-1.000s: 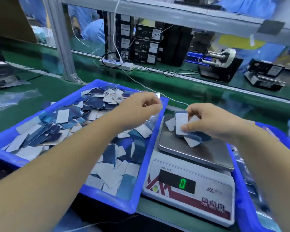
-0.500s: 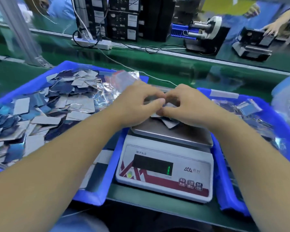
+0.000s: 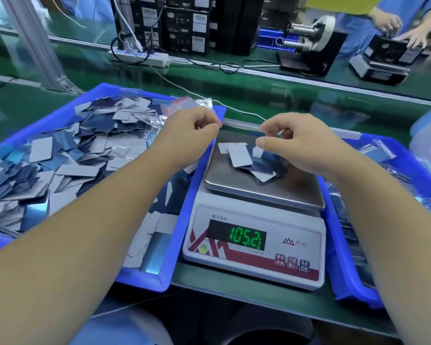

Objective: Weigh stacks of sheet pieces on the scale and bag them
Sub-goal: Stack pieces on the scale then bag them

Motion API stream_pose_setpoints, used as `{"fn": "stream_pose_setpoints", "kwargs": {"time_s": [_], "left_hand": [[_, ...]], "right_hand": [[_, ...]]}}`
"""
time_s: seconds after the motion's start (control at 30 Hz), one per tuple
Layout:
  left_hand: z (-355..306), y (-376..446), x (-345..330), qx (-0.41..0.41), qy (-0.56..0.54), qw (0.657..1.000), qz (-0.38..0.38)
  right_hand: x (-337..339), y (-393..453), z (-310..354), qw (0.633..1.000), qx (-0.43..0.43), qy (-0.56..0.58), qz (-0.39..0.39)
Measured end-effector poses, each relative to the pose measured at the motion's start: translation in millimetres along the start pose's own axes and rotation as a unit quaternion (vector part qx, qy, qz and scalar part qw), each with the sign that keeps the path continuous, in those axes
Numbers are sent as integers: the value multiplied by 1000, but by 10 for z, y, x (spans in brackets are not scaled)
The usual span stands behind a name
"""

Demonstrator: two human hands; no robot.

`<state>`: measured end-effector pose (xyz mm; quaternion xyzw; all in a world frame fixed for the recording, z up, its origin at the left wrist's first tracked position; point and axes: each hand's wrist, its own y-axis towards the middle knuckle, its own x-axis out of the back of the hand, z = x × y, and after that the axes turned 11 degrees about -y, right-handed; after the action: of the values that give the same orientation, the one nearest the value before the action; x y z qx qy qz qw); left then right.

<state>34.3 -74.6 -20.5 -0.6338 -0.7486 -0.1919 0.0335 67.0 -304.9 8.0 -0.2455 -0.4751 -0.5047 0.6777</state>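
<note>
Steel-topped digital scale [image 3: 254, 220], display 105.21, standing between 2 blue trays. Pan carries a loose pile of sheet pieces [image 3: 249, 159], white and blue. Left hand [image 3: 187, 135]: fingers curled, thumb and forefinger pinched at one end of a clear plastic bag [image 3: 239, 125]. Right hand [image 3: 296, 143]: curled, pinching the other end, above the pile. Left tray [image 3: 144, 277] holds many loose pieces.

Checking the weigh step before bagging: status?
Left hand and right hand raised over scale pan, fingers curled; grip unclear. Loose sheet pieces on pan. Display lit. Nothing in the way.
</note>
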Motion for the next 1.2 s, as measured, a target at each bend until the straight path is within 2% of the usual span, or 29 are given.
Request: {"fn": "stream_pose_setpoints", "kwargs": {"time_s": [0.23, 0.53, 0.73, 0.93, 1.0, 1.13, 1.17, 1.2], "left_hand": [[-26, -37, -16, 36, 59, 997, 22], [-60, -64, -33, 10, 104, 994, 44], [-60, -86, -22, 2, 90, 994, 66], [-57, -81, -59, -14, 95, 990, 98], [-66, -58, -7, -3, 82, 994, 78], [-114, 59, 328, 82, 53, 995, -27], [-134, 79, 454, 113, 82, 990, -19], [-155, 88, 573, 142, 135, 980, 26]], "right_hand": [[15, 19, -67, 1000, 6, -10, -10], [79, 7, -101, 999, 16, -36, 3], [113, -35, -55, 998, 31, -34, 38], [170, -47, -81, 997, 58, -36, 25], [153, -41, -76, 997, 59, -41, 29], [151, -33, -72, 997, 64, -34, 16], [158, -30, -70, 997, 64, -34, 12], [156, -28, -70, 997, 64, -36, 11]]}}
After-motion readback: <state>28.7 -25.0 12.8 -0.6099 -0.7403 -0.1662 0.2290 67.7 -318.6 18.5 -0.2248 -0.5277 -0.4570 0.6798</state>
